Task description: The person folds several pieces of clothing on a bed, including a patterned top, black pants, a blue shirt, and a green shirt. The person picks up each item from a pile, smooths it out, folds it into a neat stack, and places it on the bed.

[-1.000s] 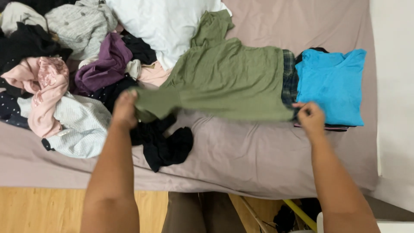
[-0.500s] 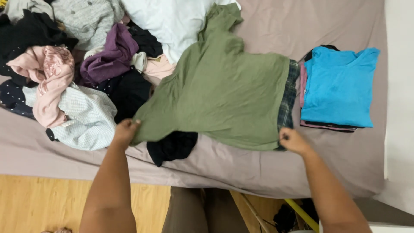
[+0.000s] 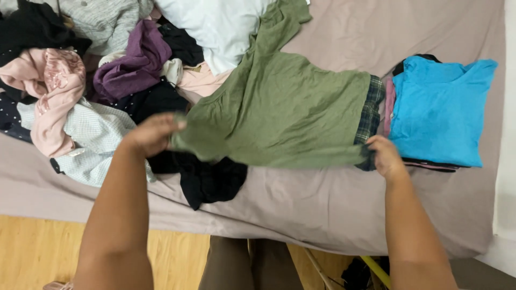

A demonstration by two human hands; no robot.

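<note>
Now, as seen from beside the bed:

Left grip: the left hand (image 3: 152, 133) is closed on the lower corner of the green shirt (image 3: 285, 107), fingers curled over the cloth, at about 9 o'clock of the garment.

Right grip: the right hand (image 3: 384, 157) is pinched shut on the opposite lower corner of the same shirt, at about 4 o'clock of it, just beside the stack of folded clothes.

Green shirt: spread fairly flat on the bed, hem stretched between the two hands, one sleeve running up toward 12 o'clock over a white garment (image 3: 223, 27).

Under the hem: a black garment (image 3: 207, 180) lies crumpled at about 7 o'clock of the shirt, partly covered by it.

Folded stack: a blue shirt (image 3: 438, 110) lies on top at 3 o'clock, with a plaid piece (image 3: 371, 110) and a pink edge showing along its left side, touching the green shirt.

Loose heap: at 10 to 11 o'clock, a purple garment (image 3: 134, 62), a pink garment (image 3: 51, 91), a pale checked shirt (image 3: 91, 139) and a grey knit (image 3: 102, 19) lie tangled together.

Bed: the bed sheet (image 3: 322, 215), a dull mauve colour, carries everything.

Floor: a strip of wooden floor (image 3: 37, 252) shows at 7 o'clock, below the bed's edge.
</note>
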